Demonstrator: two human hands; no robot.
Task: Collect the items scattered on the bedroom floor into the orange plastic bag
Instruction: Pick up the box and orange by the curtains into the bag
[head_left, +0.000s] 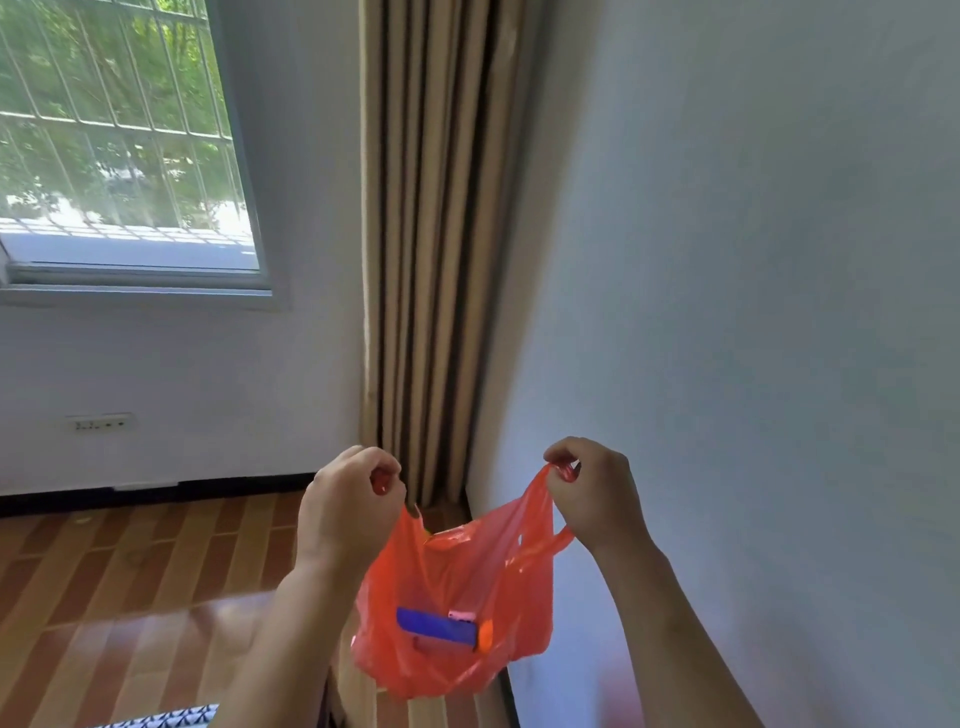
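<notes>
An orange plastic bag (457, 587) hangs in the air in front of me, its mouth pulled open between my hands. My left hand (345, 501) pinches the bag's left handle with curled fingers. My right hand (592, 491) pinches the right handle the same way. Inside the bag lie a blue oblong item (434, 626), a small pink item (461, 616) and an orange rounded item (484, 635). A bit of yellow-green shows at the bag's far rim. No loose items show on the visible floor.
A beige curtain (436, 249) hangs in the corner behind the bag. The white wall (753, 312) stands close on the right. A barred window (114, 140) is at the upper left, a wall socket (101, 423) below it. Wooden floor (130, 597) stretches left; patterned fabric (161, 719) shows at the bottom edge.
</notes>
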